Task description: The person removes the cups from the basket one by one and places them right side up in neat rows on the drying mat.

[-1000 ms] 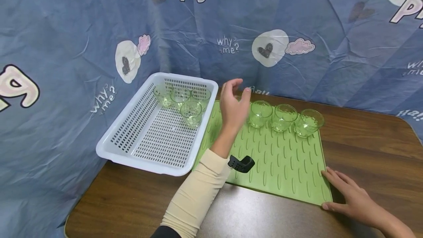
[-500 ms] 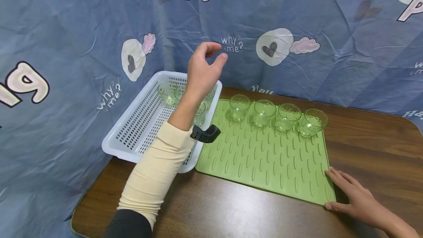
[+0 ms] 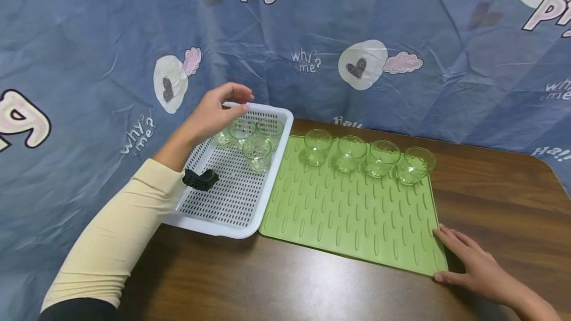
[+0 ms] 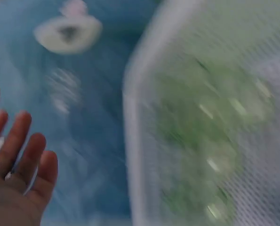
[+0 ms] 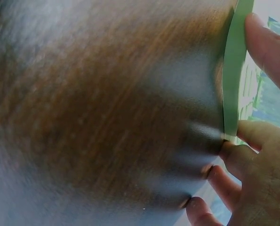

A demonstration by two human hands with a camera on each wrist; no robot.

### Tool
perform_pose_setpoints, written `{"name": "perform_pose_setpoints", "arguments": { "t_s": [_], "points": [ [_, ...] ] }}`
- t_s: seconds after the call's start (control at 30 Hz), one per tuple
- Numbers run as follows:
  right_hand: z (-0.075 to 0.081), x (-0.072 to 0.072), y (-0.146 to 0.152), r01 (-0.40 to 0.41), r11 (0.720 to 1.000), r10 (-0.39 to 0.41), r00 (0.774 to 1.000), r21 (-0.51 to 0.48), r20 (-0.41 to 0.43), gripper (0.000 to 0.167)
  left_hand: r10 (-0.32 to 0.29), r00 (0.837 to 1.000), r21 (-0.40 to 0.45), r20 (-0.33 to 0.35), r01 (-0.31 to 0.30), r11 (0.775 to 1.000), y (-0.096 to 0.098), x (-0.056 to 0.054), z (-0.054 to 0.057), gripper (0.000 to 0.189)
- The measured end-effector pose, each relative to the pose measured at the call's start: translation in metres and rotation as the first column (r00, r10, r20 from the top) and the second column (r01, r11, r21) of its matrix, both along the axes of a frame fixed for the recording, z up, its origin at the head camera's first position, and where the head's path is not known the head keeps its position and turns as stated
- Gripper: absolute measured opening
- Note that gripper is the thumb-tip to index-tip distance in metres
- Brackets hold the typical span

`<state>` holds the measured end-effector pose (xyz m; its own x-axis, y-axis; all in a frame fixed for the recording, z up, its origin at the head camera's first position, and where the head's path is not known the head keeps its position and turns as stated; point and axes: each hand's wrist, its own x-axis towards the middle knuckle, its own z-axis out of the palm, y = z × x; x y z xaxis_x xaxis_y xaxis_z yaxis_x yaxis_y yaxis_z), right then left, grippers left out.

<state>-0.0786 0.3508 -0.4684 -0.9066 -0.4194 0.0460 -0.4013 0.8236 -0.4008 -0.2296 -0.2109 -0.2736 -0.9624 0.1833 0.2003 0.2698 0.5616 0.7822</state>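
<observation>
Above the far left part of a white perforated basket (image 3: pixel 236 232) hovers my left hand (image 3: pixel 218 110), holding nothing, its fingers loosely bent. Inside the basket several clear green-tinted glasses (image 3: pixel 257 155) stand together toward the back; one is partly hidden by that hand. The left wrist view is blurred, with the palm (image 4: pixel 17 188) and spread fingers beside the basket. At the near right corner of a green ridged mat (image 3: pixel 339 217) rests my right hand (image 3: pixel 473 264), fingertips touching its edge. Several similar glasses (image 3: pixel 351 154) stand in a row along the mat's far side.
The brown wooden table (image 3: pixel 303 286) carries basket and mat side by side. A blue printed cloth (image 3: pixel 285 28) hangs behind and to the left. A black wrist device (image 3: pixel 200 180) sticks out from the left cuff, over the basket.
My left hand has moved left, from beside the leftmost glass on the mat to over the basket, rising and then lowering. The right hand has stayed at the mat's corner.
</observation>
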Motion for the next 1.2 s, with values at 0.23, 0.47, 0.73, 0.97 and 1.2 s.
{"name": "perform_pose_setpoints", "arguments": {
  "t_s": [0.23, 0.47, 0.73, 0.97, 1.2],
  "points": [
    [-0.001, 0.0, 0.001, 0.011, 1.0, -0.012, 1.0, 0.009, 0.017, 0.1, -0.107, 0.99, -0.082, 0.097, 0.115, 0.99, -0.033, -0.002, -0.031, 0.043],
    [-0.002, 0.0, 0.002, 0.009, 1.0, -0.009, 1.0, 0.0, 0.01, 0.1, -0.097, 0.988, -0.164, 0.123, 0.116, 0.98, -0.036, -0.003, -0.051, 0.046],
    [-0.001, -0.001, 0.0, -0.004, 1.0, 0.004, 0.999, -0.005, -0.037, 0.1, -0.114, 0.977, -0.177, 0.178, 0.146, 0.973, -0.034, -0.003, -0.076, 0.052],
    [-0.002, 0.0, 0.0, -0.005, 1.0, 0.005, 0.998, -0.009, -0.055, 0.1, -0.116, 0.975, -0.228, 0.191, 0.16, 0.96, -0.029, -0.01, -0.094, 0.064],
    [-0.001, -0.001, 0.0, -0.003, 1.0, 0.003, 0.999, -0.014, -0.04, 0.099, -0.094, 0.97, -0.279, 0.223, 0.156, 0.948, -0.026, -0.011, -0.099, 0.073]
  ]
}}
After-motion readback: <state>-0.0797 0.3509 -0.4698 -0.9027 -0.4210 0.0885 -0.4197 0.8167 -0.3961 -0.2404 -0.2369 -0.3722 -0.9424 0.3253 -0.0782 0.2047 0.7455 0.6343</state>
